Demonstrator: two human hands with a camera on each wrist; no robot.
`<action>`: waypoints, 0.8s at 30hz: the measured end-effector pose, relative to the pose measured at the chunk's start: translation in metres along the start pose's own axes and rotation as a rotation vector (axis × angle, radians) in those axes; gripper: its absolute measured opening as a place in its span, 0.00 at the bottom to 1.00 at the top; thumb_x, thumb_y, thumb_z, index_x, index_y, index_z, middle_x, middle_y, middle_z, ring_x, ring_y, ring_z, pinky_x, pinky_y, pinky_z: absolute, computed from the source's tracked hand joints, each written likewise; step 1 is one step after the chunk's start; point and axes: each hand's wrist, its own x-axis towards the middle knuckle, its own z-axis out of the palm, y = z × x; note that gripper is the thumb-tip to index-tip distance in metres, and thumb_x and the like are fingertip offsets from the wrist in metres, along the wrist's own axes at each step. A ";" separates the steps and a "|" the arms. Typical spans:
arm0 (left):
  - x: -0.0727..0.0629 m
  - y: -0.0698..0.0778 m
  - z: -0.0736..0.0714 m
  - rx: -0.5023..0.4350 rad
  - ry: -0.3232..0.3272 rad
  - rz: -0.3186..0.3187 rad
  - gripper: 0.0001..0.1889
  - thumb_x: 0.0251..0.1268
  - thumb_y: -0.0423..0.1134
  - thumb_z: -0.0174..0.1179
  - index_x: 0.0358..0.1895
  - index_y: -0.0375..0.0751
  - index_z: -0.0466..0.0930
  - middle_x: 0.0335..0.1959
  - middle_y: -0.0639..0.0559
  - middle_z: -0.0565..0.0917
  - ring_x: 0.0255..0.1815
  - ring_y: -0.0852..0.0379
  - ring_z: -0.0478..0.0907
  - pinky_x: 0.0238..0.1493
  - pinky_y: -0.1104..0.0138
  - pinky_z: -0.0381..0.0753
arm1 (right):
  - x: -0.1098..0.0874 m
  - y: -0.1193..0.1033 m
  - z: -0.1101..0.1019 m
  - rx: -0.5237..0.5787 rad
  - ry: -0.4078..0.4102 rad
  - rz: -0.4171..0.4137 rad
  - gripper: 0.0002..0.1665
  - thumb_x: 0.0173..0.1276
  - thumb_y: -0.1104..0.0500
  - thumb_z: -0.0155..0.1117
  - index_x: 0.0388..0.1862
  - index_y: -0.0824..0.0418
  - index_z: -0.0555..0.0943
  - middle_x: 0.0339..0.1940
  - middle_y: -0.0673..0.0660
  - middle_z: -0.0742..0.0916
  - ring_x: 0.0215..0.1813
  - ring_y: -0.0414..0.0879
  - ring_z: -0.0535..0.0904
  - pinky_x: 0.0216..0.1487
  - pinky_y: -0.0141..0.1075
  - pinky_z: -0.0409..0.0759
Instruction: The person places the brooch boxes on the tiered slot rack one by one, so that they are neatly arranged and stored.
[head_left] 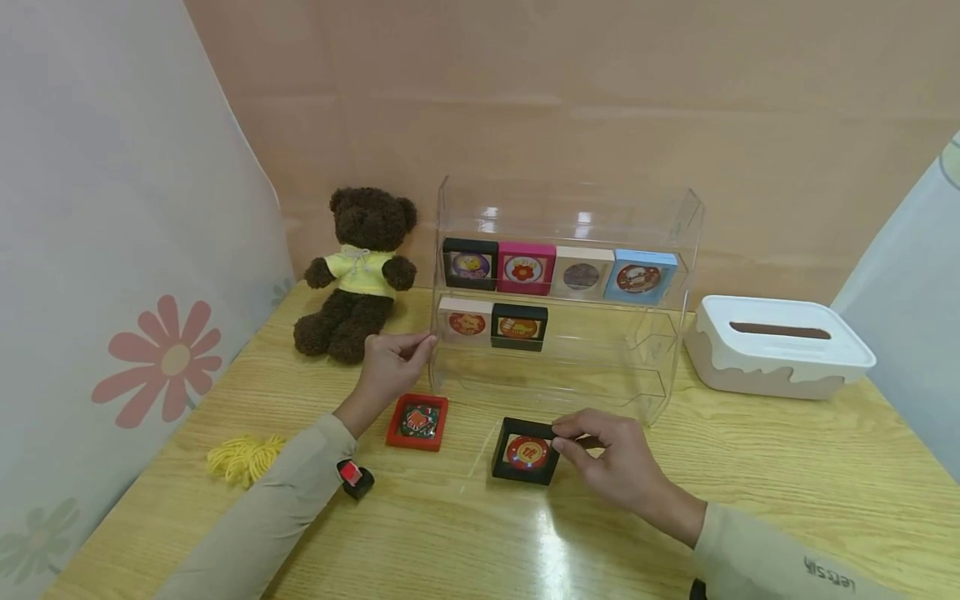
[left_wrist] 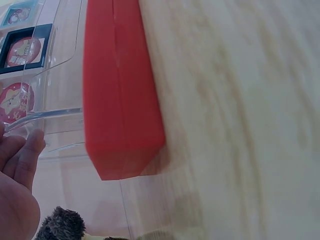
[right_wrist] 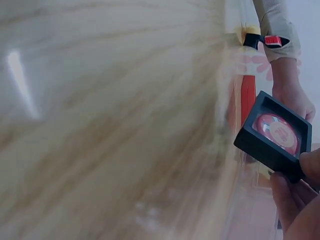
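My right hand (head_left: pixel 611 458) pinches the right edge of a black square display frame (head_left: pixel 525 476), which has a red and gold round disc behind its window. In the right wrist view the frame (right_wrist: pixel 265 152) is tilted and held off the table, thumb on its front and fingers behind. My left hand (head_left: pixel 392 367) grips the left side edge of a clear tiered display rack (head_left: pixel 562 375) between thumb and fingers. Below that hand a red frame (head_left: pixel 395 437) with a dark green and red picture lies on the table; its red side (left_wrist: pixel 120 95) fills much of the left wrist view.
Several framed boxes, including a pink one (head_left: pixel 551 285), line the rack's upper tier; a pale one and a black one (head_left: pixel 519 342) sit lower. A brown teddy bear (head_left: pixel 360 283) sits left, yellow cord (head_left: pixel 243 458) lies nearer, and a white-lidded tissue box (head_left: pixel 780 367) stands right.
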 end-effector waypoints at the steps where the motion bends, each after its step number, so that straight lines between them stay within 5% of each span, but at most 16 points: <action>1: 0.000 0.000 0.000 0.001 -0.001 -0.003 0.07 0.61 0.27 0.62 0.40 0.23 0.84 0.29 0.36 0.84 0.23 0.53 0.84 0.22 0.70 0.81 | 0.000 0.001 -0.002 -0.011 0.011 -0.001 0.15 0.48 0.78 0.72 0.31 0.62 0.84 0.34 0.53 0.87 0.33 0.44 0.84 0.29 0.30 0.82; 9: 0.000 0.002 -0.001 -0.001 -0.015 -0.047 0.07 0.61 0.26 0.62 0.41 0.25 0.83 0.31 0.37 0.84 0.25 0.49 0.84 0.23 0.72 0.80 | 0.007 0.012 -0.015 -0.091 0.096 -0.016 0.16 0.47 0.79 0.72 0.30 0.62 0.84 0.35 0.55 0.87 0.35 0.48 0.85 0.30 0.30 0.81; 13: 0.002 0.014 -0.002 0.009 -0.016 -0.049 0.07 0.59 0.22 0.61 0.39 0.21 0.82 0.30 0.33 0.83 0.24 0.45 0.84 0.23 0.73 0.80 | 0.015 0.015 -0.025 -0.145 0.126 -0.027 0.15 0.47 0.79 0.72 0.30 0.63 0.84 0.35 0.57 0.87 0.34 0.50 0.85 0.30 0.29 0.81; 18: 0.005 0.036 -0.006 -0.005 -0.039 -0.052 0.07 0.59 0.19 0.59 0.39 0.16 0.80 0.31 0.30 0.82 0.26 0.40 0.83 0.26 0.72 0.81 | 0.029 0.017 -0.043 -0.200 0.181 -0.016 0.13 0.48 0.78 0.71 0.30 0.64 0.85 0.36 0.58 0.87 0.36 0.44 0.84 0.33 0.25 0.80; 24: 0.005 0.037 -0.007 -0.002 -0.043 -0.057 0.07 0.59 0.19 0.59 0.39 0.16 0.80 0.30 0.30 0.82 0.26 0.40 0.83 0.26 0.72 0.81 | 0.038 0.022 -0.055 -0.198 0.218 -0.032 0.14 0.47 0.81 0.70 0.31 0.67 0.84 0.37 0.61 0.87 0.40 0.37 0.82 0.36 0.21 0.77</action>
